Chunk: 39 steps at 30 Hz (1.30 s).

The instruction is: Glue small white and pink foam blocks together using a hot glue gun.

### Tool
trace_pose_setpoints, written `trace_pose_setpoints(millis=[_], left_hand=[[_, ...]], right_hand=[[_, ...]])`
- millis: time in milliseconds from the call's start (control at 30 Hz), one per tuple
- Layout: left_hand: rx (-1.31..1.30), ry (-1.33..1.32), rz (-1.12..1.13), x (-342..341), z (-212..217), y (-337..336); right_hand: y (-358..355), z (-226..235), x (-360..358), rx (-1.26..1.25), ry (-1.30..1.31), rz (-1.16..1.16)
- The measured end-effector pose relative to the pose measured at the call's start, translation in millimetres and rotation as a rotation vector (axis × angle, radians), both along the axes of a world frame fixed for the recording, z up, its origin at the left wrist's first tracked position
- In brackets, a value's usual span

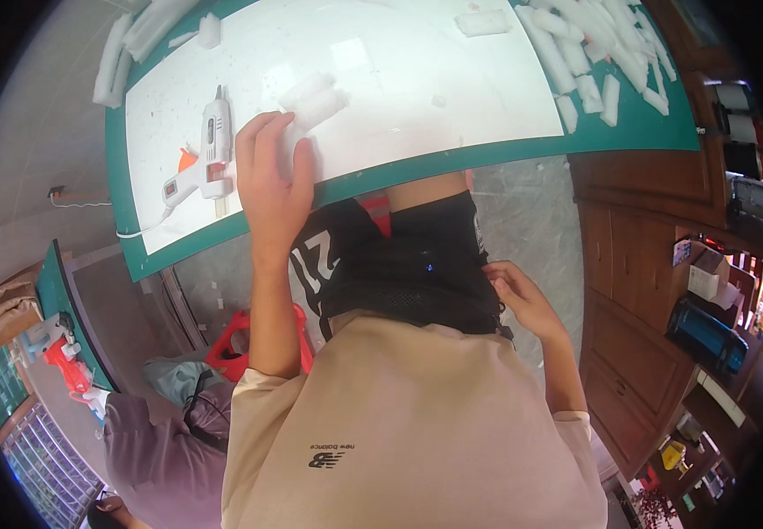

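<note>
My left hand (274, 185) rests over the near edge of the table, fingers stretched forward and thumb apart. Its fingertips are at the near side of a white, foam-like block (315, 99) on the white board; whether they touch it is hard to tell. To the left of that hand lies a white hot glue gun (211, 154) with an orange part and a white cord. My right hand (523, 298) hangs by my right hip, fingers loosely bent and apart. Its fingertips are against the side of a black waist pouch (399, 295), partly out of sight.
The white board (381, 115) covers much of the green tabletop (637, 132). Several foam-like strips (611, 48) are heaped at the far right, others at the far left. Wooden cabinets (637, 256) stand to the right. At left, another person (165, 450) sits near a red stool (233, 344).
</note>
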State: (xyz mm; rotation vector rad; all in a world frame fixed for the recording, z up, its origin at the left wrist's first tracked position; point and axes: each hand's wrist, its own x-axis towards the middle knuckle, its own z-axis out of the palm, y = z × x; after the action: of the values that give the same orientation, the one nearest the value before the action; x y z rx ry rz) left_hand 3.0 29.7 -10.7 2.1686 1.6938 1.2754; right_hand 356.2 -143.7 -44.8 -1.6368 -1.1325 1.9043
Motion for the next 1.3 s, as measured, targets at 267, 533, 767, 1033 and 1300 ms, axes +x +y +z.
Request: trace_pose_setpoints(millis=[267,533,767,1033,1300], left_hand=[[-0.001,0.013,0.007,0.9,0.2,-1.2],[-0.013,0.007,-0.02,2.7,-0.1,3.1],[-0.02,-0.033,-0.012,-2.2,-6.5,-8.2],[-0.008,-0.116,-0.054,6.9,-9.0,-3.0],[0.126,-0.041,0.03,4.7,-39.6,-4.6]], right_hand=[[4.9,6.9,-4.9,-0.032,0.071,0.012],[12.4,12.6,-7.5,-0.133,0.085,0.007],[8.8,-10.0,11.4,-0.174,0.098,-0.035],[26.2,3.8,-38.8,-0.168,0.229,0.029],[58.8,-19.5,-31.1,0.163,0.017,0.403]])
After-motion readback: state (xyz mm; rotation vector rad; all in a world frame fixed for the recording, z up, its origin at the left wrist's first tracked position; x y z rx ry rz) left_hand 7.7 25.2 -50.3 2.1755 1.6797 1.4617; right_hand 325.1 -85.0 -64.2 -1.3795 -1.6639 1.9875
